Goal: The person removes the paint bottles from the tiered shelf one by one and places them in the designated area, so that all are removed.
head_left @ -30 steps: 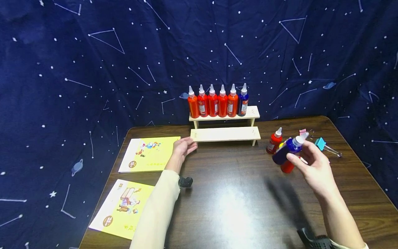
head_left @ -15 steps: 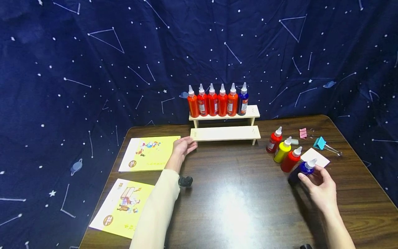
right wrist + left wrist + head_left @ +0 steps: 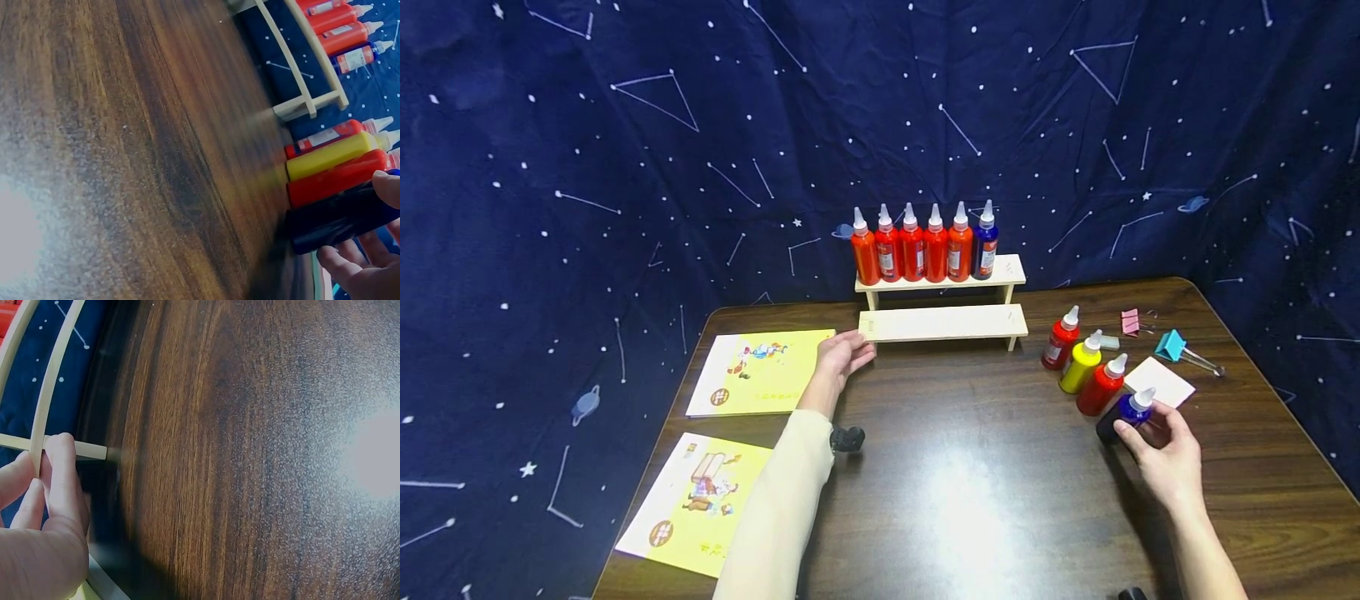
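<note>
My right hand (image 3: 1172,458) grips a dark blue squeeze bottle (image 3: 1124,417) with a white nozzle, thumb on one side and fingers on the other. The bottle stands at the near end of a row with a red bottle (image 3: 1101,389), a yellow bottle (image 3: 1081,367) and another red bottle (image 3: 1061,340). My left hand (image 3: 842,357) pinches the left end of the lower step of a two-step wooden rack (image 3: 943,323); in the left wrist view, thumb and fingers (image 3: 62,481) lie on both sides of the board. The upper step carries several red-orange bottles (image 3: 912,250) and one blue bottle (image 3: 985,246).
Two yellow-and-white picture booklets (image 3: 775,375) lie at the left of the brown wooden table (image 3: 955,450). At the right are a turquoise binder clip (image 3: 1171,345), a pink clip (image 3: 1130,322), a grey eraser-like block (image 3: 1108,342) and white paper (image 3: 1159,382). A starry blue cloth hangs behind.
My right hand has brought the blue bottle down from above the red one to the near end of the row, where it stands upright. The left hand has stayed on the rack.
</note>
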The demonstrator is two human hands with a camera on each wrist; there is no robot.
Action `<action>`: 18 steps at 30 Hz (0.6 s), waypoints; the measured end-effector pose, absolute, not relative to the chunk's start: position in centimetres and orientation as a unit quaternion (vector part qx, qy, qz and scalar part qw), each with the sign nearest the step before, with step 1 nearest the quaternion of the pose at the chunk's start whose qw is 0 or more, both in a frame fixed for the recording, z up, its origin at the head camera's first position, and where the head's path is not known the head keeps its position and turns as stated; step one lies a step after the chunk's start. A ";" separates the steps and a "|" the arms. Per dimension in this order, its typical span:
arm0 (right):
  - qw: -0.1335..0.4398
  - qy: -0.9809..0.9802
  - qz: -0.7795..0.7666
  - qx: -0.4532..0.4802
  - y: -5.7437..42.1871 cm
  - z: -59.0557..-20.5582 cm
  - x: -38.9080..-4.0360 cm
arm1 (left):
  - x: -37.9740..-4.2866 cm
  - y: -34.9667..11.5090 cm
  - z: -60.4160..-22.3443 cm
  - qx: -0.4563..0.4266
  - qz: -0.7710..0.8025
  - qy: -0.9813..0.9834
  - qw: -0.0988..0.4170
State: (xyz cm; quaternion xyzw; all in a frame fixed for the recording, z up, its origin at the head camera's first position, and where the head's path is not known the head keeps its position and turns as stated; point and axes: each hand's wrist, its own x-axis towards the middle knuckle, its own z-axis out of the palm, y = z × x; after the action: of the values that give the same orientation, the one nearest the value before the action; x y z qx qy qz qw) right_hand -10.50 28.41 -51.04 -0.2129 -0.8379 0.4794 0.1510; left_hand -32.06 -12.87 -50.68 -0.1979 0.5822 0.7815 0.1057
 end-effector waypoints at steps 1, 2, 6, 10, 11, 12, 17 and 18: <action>0.150 -0.837 0.482 -0.211 28.4 -51.0 -10.5 | -32.1 -12.9 -50.7 -0.198 0.781 0.583 0.104; 0.149 -0.837 0.482 -0.210 28.4 -51.0 -10.6 | -32.1 -12.9 -50.7 -0.197 0.781 0.584 0.103; 0.144 -0.837 0.486 -0.206 28.3 -50.9 -10.5 | -32.0 -12.8 -50.8 -0.198 0.781 0.584 0.101; 0.150 -0.834 0.490 -0.204 28.4 -50.5 -10.3 | -31.9 -12.8 -51.0 -0.199 0.780 0.585 0.101; 0.160 -0.827 0.497 -0.209 28.3 -50.2 -10.2 | -32.0 -12.8 -51.1 -0.198 0.780 0.585 0.101; 0.178 -0.816 0.508 -0.211 28.2 -49.9 -10.1 | -32.0 -12.8 -51.1 -0.198 0.780 0.585 0.100; 0.368 -0.743 0.528 -0.183 27.2 -46.8 -10.1 | -32.2 -12.8 -51.0 -0.202 0.779 0.584 0.101; 0.407 -0.724 0.534 -0.160 26.9 -45.9 -10.3 | -32.3 -12.9 -51.0 -0.203 0.779 0.584 0.101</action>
State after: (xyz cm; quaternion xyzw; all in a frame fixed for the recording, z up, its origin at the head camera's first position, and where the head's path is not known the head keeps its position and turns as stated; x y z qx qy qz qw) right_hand -10.31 26.92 -45.92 -0.1601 -0.7242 0.5335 0.4065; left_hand -32.25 -12.85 -51.04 -0.2031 0.5842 0.7793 0.1006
